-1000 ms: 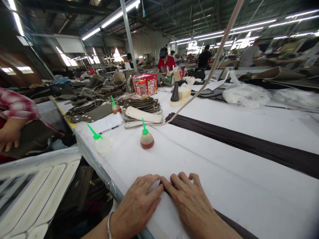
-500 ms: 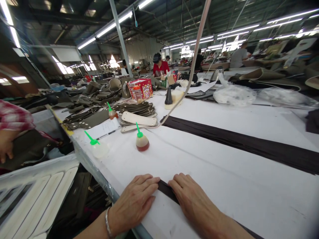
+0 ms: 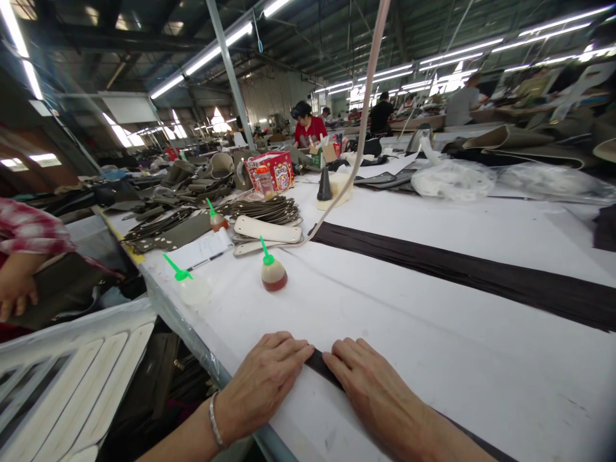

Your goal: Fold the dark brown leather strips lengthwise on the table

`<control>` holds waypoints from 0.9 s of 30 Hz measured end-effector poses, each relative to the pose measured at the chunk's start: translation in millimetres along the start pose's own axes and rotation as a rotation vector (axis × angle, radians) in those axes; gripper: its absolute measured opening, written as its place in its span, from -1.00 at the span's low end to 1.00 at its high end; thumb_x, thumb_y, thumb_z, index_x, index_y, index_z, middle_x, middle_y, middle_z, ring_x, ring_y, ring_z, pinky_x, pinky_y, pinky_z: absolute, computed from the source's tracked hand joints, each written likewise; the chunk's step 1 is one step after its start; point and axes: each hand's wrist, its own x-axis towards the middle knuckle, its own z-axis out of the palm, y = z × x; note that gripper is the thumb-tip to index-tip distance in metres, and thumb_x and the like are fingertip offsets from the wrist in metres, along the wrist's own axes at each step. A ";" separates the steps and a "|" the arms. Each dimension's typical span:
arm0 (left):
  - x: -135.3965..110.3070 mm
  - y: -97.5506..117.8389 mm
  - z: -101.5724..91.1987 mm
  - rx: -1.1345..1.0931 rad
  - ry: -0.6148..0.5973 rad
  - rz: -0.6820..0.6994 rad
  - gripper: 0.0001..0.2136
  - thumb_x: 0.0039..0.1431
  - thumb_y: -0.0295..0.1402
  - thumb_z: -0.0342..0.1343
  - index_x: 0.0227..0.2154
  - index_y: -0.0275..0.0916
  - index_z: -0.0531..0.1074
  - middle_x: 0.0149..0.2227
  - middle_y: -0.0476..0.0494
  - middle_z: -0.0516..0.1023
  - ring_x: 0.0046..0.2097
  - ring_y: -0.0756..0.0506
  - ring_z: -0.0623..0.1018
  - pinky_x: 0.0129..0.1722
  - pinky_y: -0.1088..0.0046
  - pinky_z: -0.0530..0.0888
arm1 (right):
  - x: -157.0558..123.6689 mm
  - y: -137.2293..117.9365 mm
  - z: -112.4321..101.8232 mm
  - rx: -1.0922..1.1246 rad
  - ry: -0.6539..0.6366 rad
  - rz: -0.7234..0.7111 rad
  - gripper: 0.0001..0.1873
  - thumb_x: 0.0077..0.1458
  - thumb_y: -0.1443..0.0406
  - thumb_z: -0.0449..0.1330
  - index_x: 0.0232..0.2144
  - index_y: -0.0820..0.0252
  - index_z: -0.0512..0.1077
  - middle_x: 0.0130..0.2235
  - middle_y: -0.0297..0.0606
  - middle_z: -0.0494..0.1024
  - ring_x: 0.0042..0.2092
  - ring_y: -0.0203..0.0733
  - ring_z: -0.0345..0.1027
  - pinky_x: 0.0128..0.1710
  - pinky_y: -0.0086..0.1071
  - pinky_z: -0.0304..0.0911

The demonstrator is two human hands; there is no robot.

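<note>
A narrow dark fabric strip point(image 3: 322, 368) lies along the near part of the white tabletop, running away to the lower right. At its far-left end, my left hand point(image 3: 264, 385) pinches it, fingers together and thumb tucked underneath; a bracelet circles that wrist. My right hand point(image 3: 373, 380) grips the same strip a short way along, with its fingers curled over it. Between the two hands a short piece of strip shows; more of it emerges beyond my right forearm. My palms hide the rest.
A wide pile of dark strips point(image 3: 462, 273) crosses the table behind my hands. Squeeze bottles with green nozzles, one point(image 3: 274, 276) holding reddish liquid, stand left of it. A pale hose point(image 3: 359, 147) hangs down. At left are a white rack point(image 3: 81, 385) and a co-worker's hand point(image 3: 17, 292).
Both hands stay on the strip, with only slight shifts of the fingers. The co-worker's hand at left has moved a little to the right.
</note>
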 end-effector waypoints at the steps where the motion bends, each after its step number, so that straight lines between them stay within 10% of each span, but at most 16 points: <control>1: 0.4 0.2 0.0 0.003 -0.011 -0.003 -0.68 0.34 -0.45 -0.11 0.12 -0.20 0.28 0.04 -0.14 0.46 0.02 -0.12 0.39 0.04 0.23 0.41 | -0.8 0.1 0.0 -0.009 0.000 -0.001 -0.72 0.04 0.63 0.16 -0.26 0.23 0.37 -0.28 -0.30 0.34 -0.29 -0.13 0.18 -0.21 -0.26 0.07; 27: 10.1 19.0 -8.0 0.173 -0.092 -0.006 -0.61 0.28 -0.29 0.07 0.15 0.07 0.24 -0.07 -0.08 0.41 -0.06 -0.16 0.35 0.00 0.20 0.30 | -48.2 14.4 -19.9 -0.081 -0.045 -0.061 -0.69 0.02 0.57 0.13 -0.18 0.22 0.33 -0.27 -0.29 0.34 -0.32 -0.17 0.13 -0.25 -0.27 -0.03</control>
